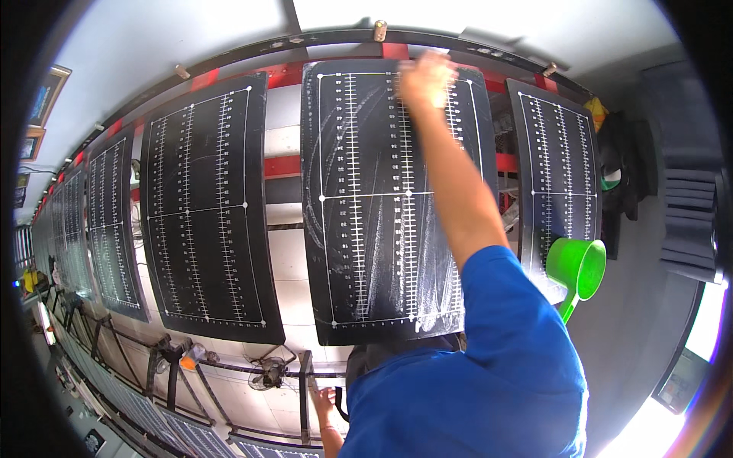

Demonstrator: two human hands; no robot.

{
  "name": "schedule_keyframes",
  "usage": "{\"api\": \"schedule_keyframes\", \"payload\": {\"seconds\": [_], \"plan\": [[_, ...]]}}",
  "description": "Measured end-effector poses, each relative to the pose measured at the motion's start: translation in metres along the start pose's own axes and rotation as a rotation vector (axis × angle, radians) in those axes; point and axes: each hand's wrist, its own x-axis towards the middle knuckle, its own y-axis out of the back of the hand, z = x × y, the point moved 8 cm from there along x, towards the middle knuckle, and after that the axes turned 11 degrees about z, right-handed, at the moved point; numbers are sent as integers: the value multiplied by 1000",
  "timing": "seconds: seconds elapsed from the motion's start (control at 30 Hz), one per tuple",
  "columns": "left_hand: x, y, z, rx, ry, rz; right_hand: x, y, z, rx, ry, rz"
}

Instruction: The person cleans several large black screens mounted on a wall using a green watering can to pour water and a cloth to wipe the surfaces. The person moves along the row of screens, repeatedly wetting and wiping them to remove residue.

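A black board with white ruled lines and scale marks lies in front of me, streaked with whitish smears. My right arm reaches across it. My right hand is at the board's far edge, smeared by motion and bright light, so its fingers and anything under them cannot be made out. Low at the left, beside a dark upright post, my left hand hangs away from the board, with fingers apart and nothing visible in it. Right of my blue sleeve, a green dipper stands at the near end of another marked board.
More marked boards, such as this black one, stand in a row to the left on a red and black frame. A small fan-like device and an orange-and-clear container are behind on the left. Dark clothing hangs at right.
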Motion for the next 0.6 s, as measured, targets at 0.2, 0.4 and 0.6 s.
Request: {"api": "schedule_keyframes", "payload": {"seconds": [0.2,0.4,0.6], "plan": [[-17,-40,-9,-143,53,-103,-81,-1,-213,260,542,-65],[-21,-61,83,108,-280,-20,-291,136,-144,501,792,-214],[-14,-60,75,-114,-15,-39,-360,171,-103,447,1053,-494]]}}
